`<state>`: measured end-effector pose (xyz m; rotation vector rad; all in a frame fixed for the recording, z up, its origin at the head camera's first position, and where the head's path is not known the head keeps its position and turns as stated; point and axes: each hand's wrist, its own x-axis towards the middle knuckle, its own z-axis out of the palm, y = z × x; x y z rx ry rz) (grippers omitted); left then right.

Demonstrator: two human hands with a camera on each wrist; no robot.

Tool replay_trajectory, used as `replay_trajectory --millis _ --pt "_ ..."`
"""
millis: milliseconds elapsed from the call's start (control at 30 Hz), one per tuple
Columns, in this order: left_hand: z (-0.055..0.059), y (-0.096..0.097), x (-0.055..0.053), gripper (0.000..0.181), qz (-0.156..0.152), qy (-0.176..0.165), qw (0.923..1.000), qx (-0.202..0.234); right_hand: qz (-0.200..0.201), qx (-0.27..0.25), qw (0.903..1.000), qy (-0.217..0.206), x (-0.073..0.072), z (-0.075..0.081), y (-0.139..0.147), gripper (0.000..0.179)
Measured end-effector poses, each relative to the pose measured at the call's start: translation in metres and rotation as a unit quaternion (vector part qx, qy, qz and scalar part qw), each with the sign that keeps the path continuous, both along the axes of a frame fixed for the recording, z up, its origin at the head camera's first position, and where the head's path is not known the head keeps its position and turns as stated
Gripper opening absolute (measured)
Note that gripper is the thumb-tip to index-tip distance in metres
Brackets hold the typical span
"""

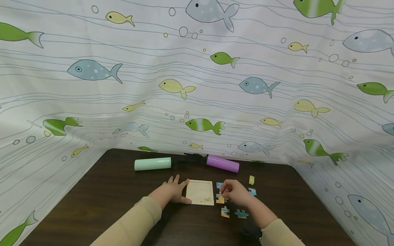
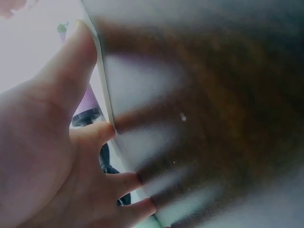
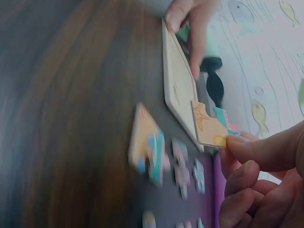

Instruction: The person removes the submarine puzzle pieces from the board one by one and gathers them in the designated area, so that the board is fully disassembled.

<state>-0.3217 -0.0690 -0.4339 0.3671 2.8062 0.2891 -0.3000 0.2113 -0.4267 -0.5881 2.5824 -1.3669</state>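
Note:
A shallow wooden puzzle tray (image 1: 198,191) lies flat on the dark table, with a small printed patch near its lower right corner. My left hand (image 1: 173,191) is spread at its left side, thumb and forefinger touching the tray's edge. To the right of the tray, my right hand (image 1: 236,193) pinches an orange jigsaw piece (image 3: 209,126) between thumb and fingers. In the right wrist view that piece is raised in front of the tray's near end. Loose jigsaw pieces lie around the right hand, among them an orange one (image 1: 225,212) and a teal one (image 1: 241,214).
Behind the tray lie a mint-green cylinder (image 1: 153,164) and a purple cylinder (image 1: 223,163), with black parts between them. A yellow piece (image 1: 251,180) and a blue piece (image 1: 252,191) lie farther right. A fish-print curtain (image 1: 197,85) surrounds the table's back and sides.

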Motion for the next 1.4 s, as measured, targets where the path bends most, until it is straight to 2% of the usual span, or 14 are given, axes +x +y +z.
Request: replay_trajectory --millis 200,333,533,700,967,1400 --pt "-0.004 0.000 -0.003 0.092 -0.002 0.001 1.0000 0.003 -0.029 -0.012 0.9994 -0.015 0.008 0.003 0.040 0.006" --pt "-0.002 0.001 -0.003 0.092 -0.003 0.001 1.0000 0.005 -0.049 -0.004 0.9984 -0.028 0.016 0.001 0.067 0.006" --pt "-0.001 0.000 -0.005 0.092 -0.003 -0.001 1.0000 0.008 -0.038 -0.008 0.9974 -0.061 0.029 0.000 0.107 0.009" --pt "-0.001 0.000 -0.006 0.092 0.002 -0.002 0.9999 0.011 -0.019 -0.006 0.9964 -0.082 0.036 0.000 0.130 0.011" --pt "-0.002 0.001 -0.006 0.092 -0.004 -0.003 0.9999 0.009 -0.034 0.014 0.9938 -0.105 0.041 -0.011 0.139 0.007" --pt "-0.002 0.001 -0.006 0.093 -0.004 0.001 0.9999 0.015 -0.069 0.029 0.9933 -0.088 0.043 -0.009 0.129 0.011"
